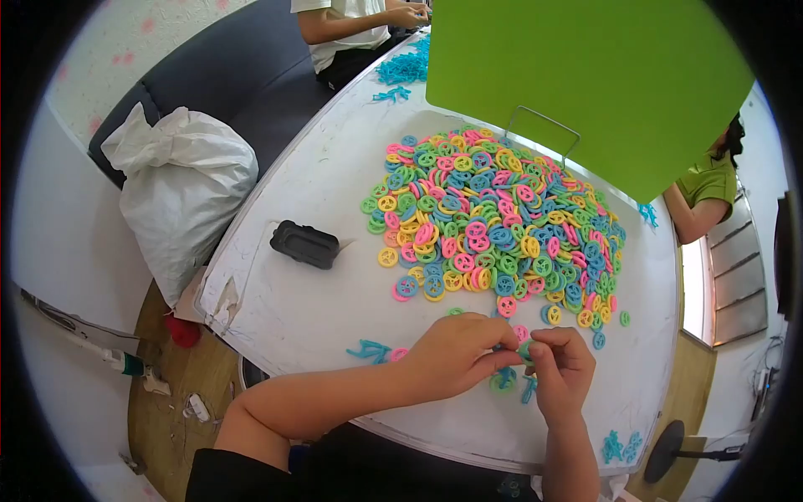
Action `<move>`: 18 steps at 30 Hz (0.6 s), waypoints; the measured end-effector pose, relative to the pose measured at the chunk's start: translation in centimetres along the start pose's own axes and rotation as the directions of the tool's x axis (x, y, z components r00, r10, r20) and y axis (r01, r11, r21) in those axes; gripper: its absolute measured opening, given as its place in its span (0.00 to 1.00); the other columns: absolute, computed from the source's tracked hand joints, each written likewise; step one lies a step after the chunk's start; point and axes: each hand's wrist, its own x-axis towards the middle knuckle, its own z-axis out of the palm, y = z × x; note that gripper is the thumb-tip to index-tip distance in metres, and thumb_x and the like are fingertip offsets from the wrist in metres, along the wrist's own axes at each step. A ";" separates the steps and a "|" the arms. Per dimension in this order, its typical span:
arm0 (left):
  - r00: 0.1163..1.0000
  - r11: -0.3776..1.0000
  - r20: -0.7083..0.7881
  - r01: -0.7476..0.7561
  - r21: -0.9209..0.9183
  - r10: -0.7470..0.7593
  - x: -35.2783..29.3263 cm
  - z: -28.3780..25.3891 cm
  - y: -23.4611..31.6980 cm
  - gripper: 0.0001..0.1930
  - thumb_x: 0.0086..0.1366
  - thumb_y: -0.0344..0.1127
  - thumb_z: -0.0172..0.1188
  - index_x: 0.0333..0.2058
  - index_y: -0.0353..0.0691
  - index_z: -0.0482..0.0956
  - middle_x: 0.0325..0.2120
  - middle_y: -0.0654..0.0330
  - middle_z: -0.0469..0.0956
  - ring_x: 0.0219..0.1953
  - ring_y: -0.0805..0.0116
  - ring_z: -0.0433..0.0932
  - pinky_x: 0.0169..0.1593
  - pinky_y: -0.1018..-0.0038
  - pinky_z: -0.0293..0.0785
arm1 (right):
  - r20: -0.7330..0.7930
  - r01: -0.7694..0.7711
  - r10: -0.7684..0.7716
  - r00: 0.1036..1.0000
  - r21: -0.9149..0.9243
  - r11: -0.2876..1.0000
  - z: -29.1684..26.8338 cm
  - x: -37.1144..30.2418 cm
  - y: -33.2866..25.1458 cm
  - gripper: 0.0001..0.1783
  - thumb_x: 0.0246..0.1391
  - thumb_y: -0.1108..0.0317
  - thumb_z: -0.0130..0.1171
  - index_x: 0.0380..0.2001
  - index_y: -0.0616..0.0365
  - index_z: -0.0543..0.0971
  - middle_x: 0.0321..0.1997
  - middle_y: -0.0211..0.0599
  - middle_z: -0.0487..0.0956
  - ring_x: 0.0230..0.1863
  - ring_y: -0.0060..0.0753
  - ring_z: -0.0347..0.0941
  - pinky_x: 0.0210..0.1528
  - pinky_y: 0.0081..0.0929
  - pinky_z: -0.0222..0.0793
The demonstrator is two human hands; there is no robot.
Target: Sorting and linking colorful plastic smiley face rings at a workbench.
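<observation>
My left hand (462, 353) and my right hand (565, 368) meet over the near part of the white table. Between their fingertips is a small green plastic piece (525, 350), pinched from both sides and mostly hidden. A pink ring (520, 333) shows just behind the fingers; whether it is held I cannot tell. Below the hands lie a pale green ring (503, 381) with blue on it and a blue branched piece (529, 389). Next to my left wrist are a turquoise branched piece (369, 351) and a pink ring (400, 355).
A large pile of coloured spoked rings (502, 222) covers the table's middle. A green board (577, 92) stands behind it. To the left are a black plastic holder (304, 244) and a white sack (186, 188). Two people sit at the far side; turquoise pieces (405, 69) lie near one.
</observation>
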 end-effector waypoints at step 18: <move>0.969 0.791 -0.014 0.194 -0.580 -0.248 -0.4 0.3 -0.4 0.08 0.66 0.23 0.66 0.43 0.35 0.79 0.40 0.60 0.80 0.43 0.74 0.80 0.47 0.74 0.77 | 0.101 0.132 -0.135 0.986 0.035 0.991 -0.3 0.5 -0.4 0.26 0.59 0.81 0.63 0.61 0.66 0.75 0.33 0.31 0.80 0.32 0.20 0.79 0.37 0.18 0.77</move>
